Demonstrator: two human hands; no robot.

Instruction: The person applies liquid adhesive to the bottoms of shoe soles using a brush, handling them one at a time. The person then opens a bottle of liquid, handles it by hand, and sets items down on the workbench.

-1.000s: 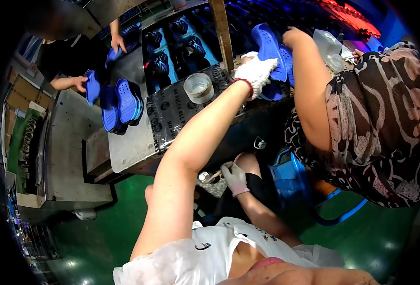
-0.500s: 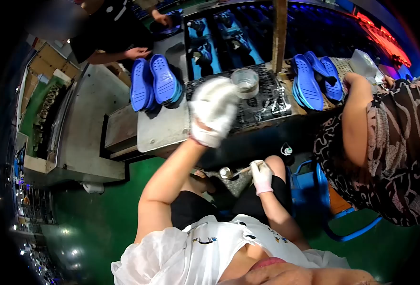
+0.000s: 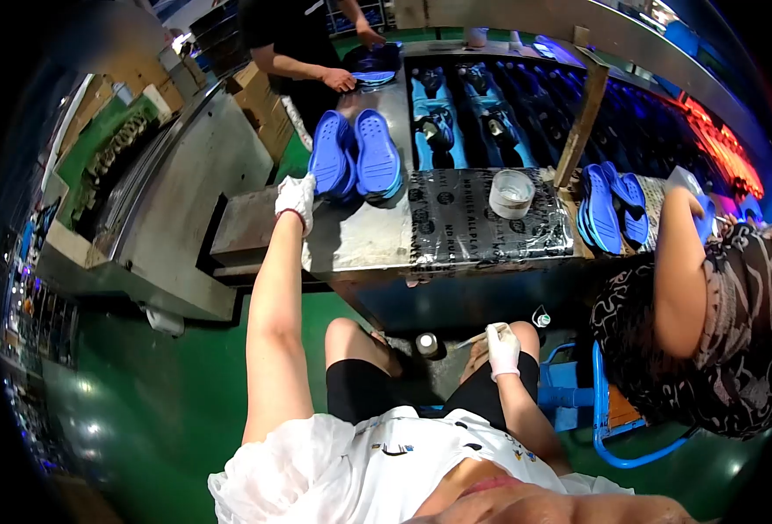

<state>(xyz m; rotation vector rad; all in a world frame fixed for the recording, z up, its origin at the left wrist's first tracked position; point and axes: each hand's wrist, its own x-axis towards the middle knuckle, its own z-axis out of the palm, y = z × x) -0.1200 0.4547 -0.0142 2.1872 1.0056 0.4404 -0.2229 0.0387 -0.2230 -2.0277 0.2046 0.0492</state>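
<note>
My left hand (image 3: 295,201), in a white knitted glove, is at the left edge of a stack of blue shoe soles (image 3: 331,157); its fingertips meet the stack, and their grip is unclear. Beside that stack stands a second one (image 3: 376,155) on the metal table (image 3: 351,240). Over my right thigh, my gloved right hand (image 3: 502,347) is closed round the thin handle of what looks like a brush (image 3: 473,339). A small bottle (image 3: 427,344) stands between my knees, left of the brush.
A clear tub (image 3: 512,194) sits on black printed wrap. Shoe parts (image 3: 437,127) lie on the conveyor behind it. More blue soles (image 3: 602,210) are at the right, by a seated co-worker (image 3: 735,323). Another co-worker's hand (image 3: 339,79) is at the far left table end.
My left hand has moved from the right-hand soles, across the table, to the left stack. Those soles now lie on the table. The view has shifted, and my right hand still holds the handle.
</note>
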